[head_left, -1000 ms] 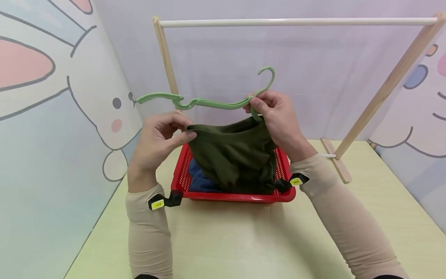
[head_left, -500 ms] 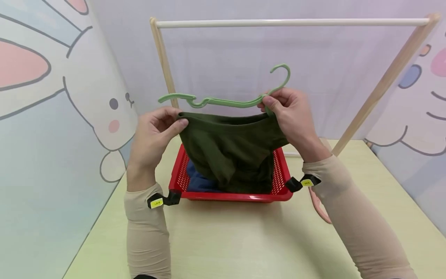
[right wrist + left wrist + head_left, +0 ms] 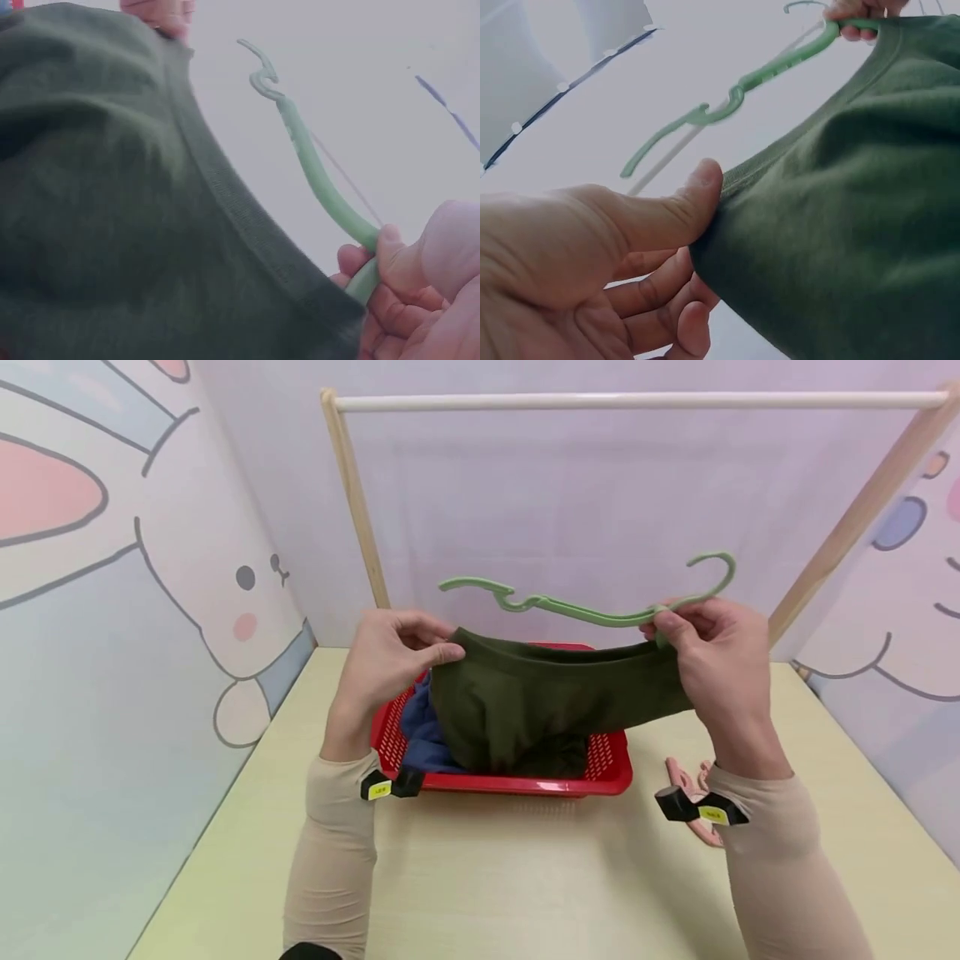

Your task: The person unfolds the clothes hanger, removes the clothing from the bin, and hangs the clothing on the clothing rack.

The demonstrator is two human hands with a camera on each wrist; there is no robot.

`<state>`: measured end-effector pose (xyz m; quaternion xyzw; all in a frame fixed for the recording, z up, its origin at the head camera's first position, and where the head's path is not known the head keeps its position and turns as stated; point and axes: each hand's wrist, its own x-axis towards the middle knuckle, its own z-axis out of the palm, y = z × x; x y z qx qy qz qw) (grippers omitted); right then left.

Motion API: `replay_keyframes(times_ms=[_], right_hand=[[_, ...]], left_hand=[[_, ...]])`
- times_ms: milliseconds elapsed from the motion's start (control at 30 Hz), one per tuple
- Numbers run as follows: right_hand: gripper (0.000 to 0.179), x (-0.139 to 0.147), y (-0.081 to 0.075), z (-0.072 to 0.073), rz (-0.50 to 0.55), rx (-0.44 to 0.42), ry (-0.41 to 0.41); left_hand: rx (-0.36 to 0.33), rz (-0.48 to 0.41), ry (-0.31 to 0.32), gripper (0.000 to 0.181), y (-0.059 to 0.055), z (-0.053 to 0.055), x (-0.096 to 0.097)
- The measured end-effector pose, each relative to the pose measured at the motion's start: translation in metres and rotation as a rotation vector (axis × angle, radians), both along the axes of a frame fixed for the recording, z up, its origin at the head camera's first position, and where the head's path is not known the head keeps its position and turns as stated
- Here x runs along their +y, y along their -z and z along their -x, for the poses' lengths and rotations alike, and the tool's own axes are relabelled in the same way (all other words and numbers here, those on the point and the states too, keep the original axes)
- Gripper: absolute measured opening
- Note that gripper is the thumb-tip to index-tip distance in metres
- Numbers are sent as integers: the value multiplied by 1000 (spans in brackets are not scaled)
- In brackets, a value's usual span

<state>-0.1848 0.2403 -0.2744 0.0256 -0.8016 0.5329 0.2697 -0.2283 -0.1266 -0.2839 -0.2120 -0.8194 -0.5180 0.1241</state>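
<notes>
To work the dark green garment (image 3: 555, 697) onto the green hanger (image 3: 600, 617) well, the ribbed band (image 3: 232, 199) should probably stay taut between the hands, so that the opening gapes and the hanger's tucked end does not slip out; the free arm (image 3: 472, 582), lying outside just above the band, would then need to be tilted down and fed inside without dragging the cloth off the other end. The left hand (image 3: 382, 668) pinches one corner of the band between thumb and fingers, while the right hand (image 3: 723, 664) grips the hanger just below its hook; whether it also holds cloth I cannot tell. The garment is stretched over the red basket (image 3: 555, 787), its lower folds down in it beside a blue cloth (image 3: 427, 739). Compared with a second ago, both hands have shifted rightward, the opening is drawn wider, the hook sits lower and further right, and a pink hanger (image 3: 676, 774) on the worktop (image 3: 510, 877) now shows beside the right wrist.
</notes>
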Motion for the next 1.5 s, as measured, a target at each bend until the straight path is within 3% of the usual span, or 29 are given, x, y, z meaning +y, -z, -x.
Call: replay_keyframes(times_ms=[233,433,900,1133,1367,1500], right_hand=[[23,4,6,-14,-22,-104,64],[23,7,6,-16,-4,-106,96],[26,27,10,-23,-104,-196,106],[24,25,12,-22,-172,-193,92],[21,20,15,-21,-191,-164,79],[21,17,15,-21,-199,-167,76]], left_hand=[[19,23,11,18,3,-1,4],[31,-7,24,14,2,-2,6],[24,-29,-4,14,-2,-4,7],[80,-53,0,14,-1,-4,7],[180,-24,31,13,2,-1,17],[196,-11,40,13,3,-1,23]])
